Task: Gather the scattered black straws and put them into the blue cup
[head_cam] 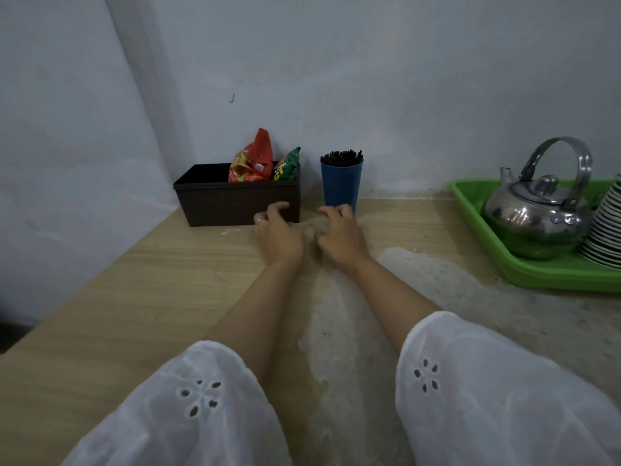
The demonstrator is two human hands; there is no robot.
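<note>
The blue cup (341,186) stands upright by the back wall, and a bundle of black straws (341,157) sticks out of its top. No loose straw shows on the wooden table (134,290). My left hand (279,232) rests on the table just in front of the dark box, fingers loosely curled, holding nothing. My right hand (339,230) rests beside it, right in front of the cup's base, fingers loosely curled and empty. The two hands lie close together, thumbs nearly touching.
A dark woven box (218,200) holding red and green snack packets (255,159) stands left of the cup. At the right, a green tray (537,274) carries a steel kettle (537,216) and a stack of saucers (605,230). Walls close the back and left.
</note>
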